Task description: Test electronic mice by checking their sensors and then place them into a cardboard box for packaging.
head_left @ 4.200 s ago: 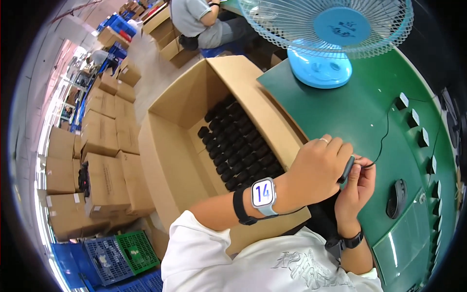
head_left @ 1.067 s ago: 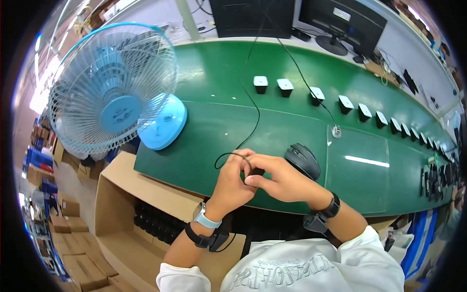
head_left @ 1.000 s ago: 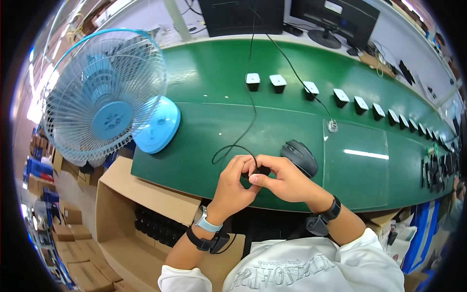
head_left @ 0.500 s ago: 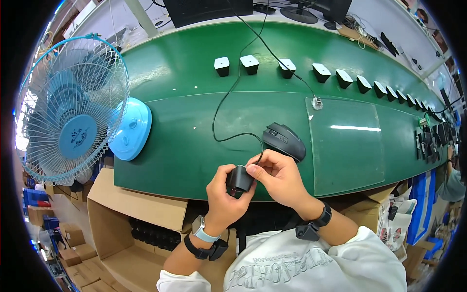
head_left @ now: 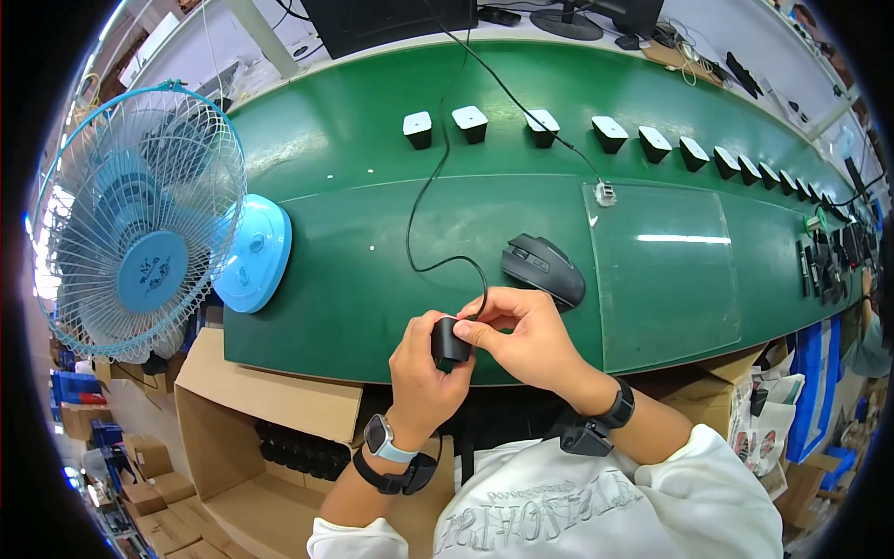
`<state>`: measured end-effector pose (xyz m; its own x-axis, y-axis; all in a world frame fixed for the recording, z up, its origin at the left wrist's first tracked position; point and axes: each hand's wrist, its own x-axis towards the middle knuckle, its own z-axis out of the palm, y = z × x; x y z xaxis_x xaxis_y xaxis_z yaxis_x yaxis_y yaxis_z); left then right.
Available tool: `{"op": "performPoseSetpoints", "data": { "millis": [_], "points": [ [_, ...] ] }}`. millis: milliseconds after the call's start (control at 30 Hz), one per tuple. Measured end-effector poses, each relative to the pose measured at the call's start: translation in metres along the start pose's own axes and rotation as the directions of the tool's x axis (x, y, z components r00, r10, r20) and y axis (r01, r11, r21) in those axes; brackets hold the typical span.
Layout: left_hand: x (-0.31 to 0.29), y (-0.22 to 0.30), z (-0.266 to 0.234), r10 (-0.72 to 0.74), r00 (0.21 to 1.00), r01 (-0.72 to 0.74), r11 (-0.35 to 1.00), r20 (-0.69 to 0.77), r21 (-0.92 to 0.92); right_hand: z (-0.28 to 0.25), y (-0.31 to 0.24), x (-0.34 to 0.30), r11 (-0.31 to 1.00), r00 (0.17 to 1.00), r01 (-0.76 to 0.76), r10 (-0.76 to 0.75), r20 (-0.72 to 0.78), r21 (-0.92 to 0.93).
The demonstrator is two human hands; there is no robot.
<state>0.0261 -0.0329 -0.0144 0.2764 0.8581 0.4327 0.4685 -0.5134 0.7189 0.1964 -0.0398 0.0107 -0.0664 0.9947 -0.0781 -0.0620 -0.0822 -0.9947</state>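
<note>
A small black device with smooth rounded sides is gripped in my left hand, fingers wrapped round it, at the table's near edge. My right hand is closed in a pinch on the end of a thin black cable, right against the top of the device. The fingers hide whether the plug sits in it. A red glow shows at the device's upper edge. From my hands the cable loops across the green table to the back. Just beyond my right hand lies a black computer mouse.
Several black blocks with white tops, one being this block, stand in a row along the back. A blue fan is at left, a clear sheet at right. An open cardboard box sits below the near edge.
Both hands have shifted slightly left with the device, which has turned so its smooth side shows more. A red glow now appears at its top. The cable end moved along with them.
</note>
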Motion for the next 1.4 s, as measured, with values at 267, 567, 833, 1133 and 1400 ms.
{"op": "performPoseSetpoints", "data": {
  "millis": [267, 567, 833, 1133, 1400],
  "points": [
    [0.004, -0.003, -0.003, -0.056, 0.997, 0.057, 0.998, 0.048, -0.023, -0.023, -0.016, -0.001, 0.916, 0.978, 0.204, -0.210, 0.021, -0.346],
    [0.014, -0.009, -0.009, -0.392, 0.751, 0.631, 0.186, 0.532, -0.753, -0.056, 0.016, 0.002, 0.555, 0.919, 0.155, -0.384, -0.087, -0.817],
    [0.006, 0.001, -0.001, -0.339, 0.840, 0.524, 0.301, 0.424, -0.797, 0.001, 0.013, -0.005, 0.912, 0.978, 0.168, -0.107, -0.178, 0.375],
    [0.002, -0.007, -0.002, -0.343, 0.835, 0.533, 0.311, 0.430, -0.787, 0.012, 0.017, -0.015, 0.970, 0.952, 0.243, -0.239, -0.190, -0.002],
    [0.004, -0.012, 0.001, -0.264, 0.827, 0.543, 0.139, 0.497, -0.828, 0.001, 0.010, -0.016, 0.714, 0.750, 0.610, -0.661, -0.042, -0.345]
  ]
}}
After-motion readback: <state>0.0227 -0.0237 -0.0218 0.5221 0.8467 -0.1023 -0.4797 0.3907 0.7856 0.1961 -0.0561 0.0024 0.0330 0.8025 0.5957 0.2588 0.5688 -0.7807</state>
